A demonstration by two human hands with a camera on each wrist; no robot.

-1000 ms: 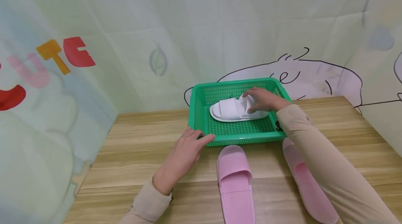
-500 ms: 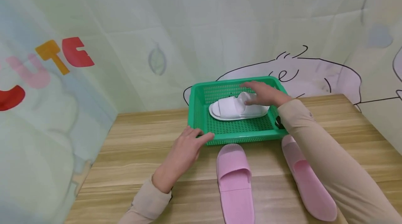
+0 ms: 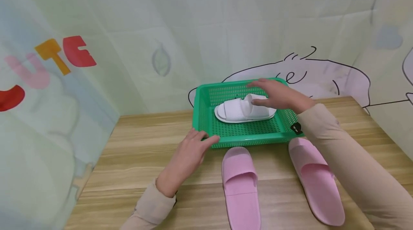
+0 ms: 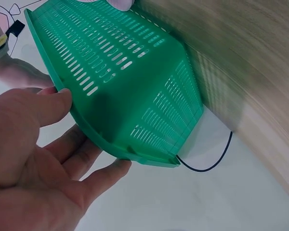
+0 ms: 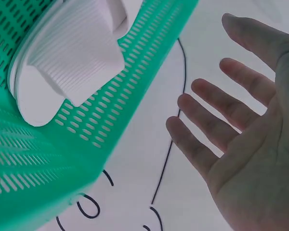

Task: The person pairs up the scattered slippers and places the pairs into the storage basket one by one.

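A green plastic basket with slotted sides stands on the wooden table, holding white slippers with ribbed straps that lie overlapped lengthwise. My left hand holds the basket's front left corner; in the left wrist view its thumb and fingers lie on either side of the rim. Over the basket's right part hovers my right hand, its fingers spread and holding nothing. From the right wrist view, that palm is apart from the white slippers.
Two pink slippers, one in the middle and one on the right, lie in front of the basket with toes towards it. A printed cloth hangs behind and at the sides of the table.
My right hand has let go of the white slippers, lifted and drawn back to the right. The left hand has stayed at the basket's corner.
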